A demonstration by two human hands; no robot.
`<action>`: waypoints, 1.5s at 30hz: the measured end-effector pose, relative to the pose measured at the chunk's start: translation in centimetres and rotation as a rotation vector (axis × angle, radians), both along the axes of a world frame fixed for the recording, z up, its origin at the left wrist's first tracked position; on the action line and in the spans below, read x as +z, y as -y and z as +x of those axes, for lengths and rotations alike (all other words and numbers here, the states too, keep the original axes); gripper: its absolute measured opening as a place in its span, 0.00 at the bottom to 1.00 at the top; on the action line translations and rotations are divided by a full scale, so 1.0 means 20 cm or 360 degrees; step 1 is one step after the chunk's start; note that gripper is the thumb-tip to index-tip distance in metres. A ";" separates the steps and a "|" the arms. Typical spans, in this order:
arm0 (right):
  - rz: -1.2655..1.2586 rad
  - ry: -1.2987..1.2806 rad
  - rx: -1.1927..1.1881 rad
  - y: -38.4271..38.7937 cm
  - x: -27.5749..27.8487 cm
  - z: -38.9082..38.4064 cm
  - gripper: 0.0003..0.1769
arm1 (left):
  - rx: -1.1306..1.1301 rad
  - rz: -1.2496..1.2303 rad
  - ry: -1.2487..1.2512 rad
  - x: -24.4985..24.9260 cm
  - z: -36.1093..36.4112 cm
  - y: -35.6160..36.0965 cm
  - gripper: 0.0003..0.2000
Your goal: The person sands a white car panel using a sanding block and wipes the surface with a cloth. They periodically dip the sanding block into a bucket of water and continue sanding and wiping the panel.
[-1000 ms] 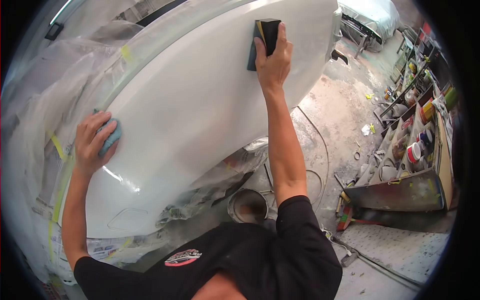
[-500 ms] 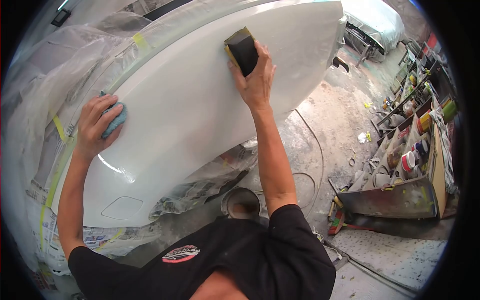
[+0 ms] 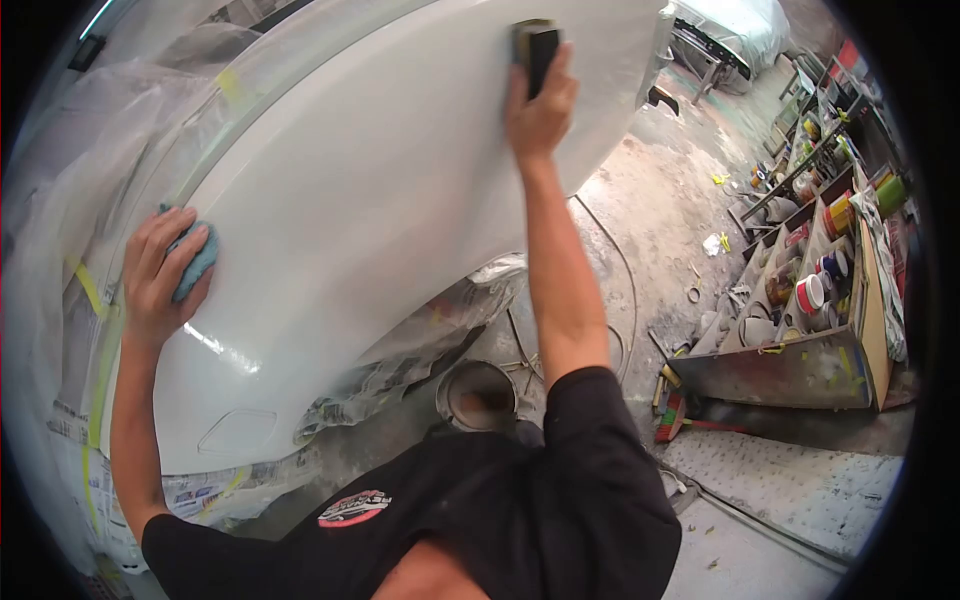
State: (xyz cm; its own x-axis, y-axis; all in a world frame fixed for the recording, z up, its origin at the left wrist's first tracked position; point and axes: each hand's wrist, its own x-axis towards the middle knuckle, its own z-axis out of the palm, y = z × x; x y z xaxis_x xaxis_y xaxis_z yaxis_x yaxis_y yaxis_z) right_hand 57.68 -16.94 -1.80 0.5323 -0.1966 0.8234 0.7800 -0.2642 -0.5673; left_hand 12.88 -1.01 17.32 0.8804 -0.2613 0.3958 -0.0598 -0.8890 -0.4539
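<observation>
A large white car panel point(image 3: 350, 190) fills the left and middle of the view. Near its upper right part, my right hand point(image 3: 541, 112) grips a dark block point(image 3: 543, 62) with a yellowish edge, pressed to the surface. My left hand point(image 3: 160, 270) is wrapped round a crumpled blue cloth point(image 3: 197, 262) at the panel's left edge. Below that hand, the outline of a small flap point(image 3: 238, 430) shows in the panel's lower part. Plastic film point(image 3: 75, 180) and yellow-green tape border the panel on the left.
A round metal container point(image 3: 478, 395) stands below the panel. A hose point(image 3: 632, 270) lies on the stained floor. At the right is a rack point(image 3: 790, 375) with cans and bottles, a red-green brush point(image 3: 671, 416) beside it. A covered car point(image 3: 735, 25) stands at the back.
My right hand has slid the block up and to the right across the panel. My left hand stays on the cloth near the edge; the whole view has shifted slightly.
</observation>
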 end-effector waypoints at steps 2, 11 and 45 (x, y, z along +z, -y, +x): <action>0.0041 -0.0226 -0.0011 0.01 0.06 -0.01 0.41 | 0.0008 0.0001 0.0001 0.01 -0.01 0.01 0.24; -0.0106 0.0595 0.0153 -0.08 -0.04 -0.38 0.42 | -0.0014 0.0001 0.0033 0.01 0.02 0.00 0.27; -0.0049 -0.0045 0.0027 0.00 0.14 -0.06 0.44 | -0.0013 0.0002 0.0039 0.00 -0.01 0.01 0.27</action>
State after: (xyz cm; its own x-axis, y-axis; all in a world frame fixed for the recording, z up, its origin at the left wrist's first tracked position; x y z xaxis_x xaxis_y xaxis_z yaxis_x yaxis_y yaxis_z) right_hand 56.45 -16.95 1.00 0.5588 -0.1620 0.8134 0.7681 -0.2687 -0.5812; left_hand 12.62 -1.11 17.41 0.8682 -0.2692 0.4169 -0.0560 -0.8879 -0.4567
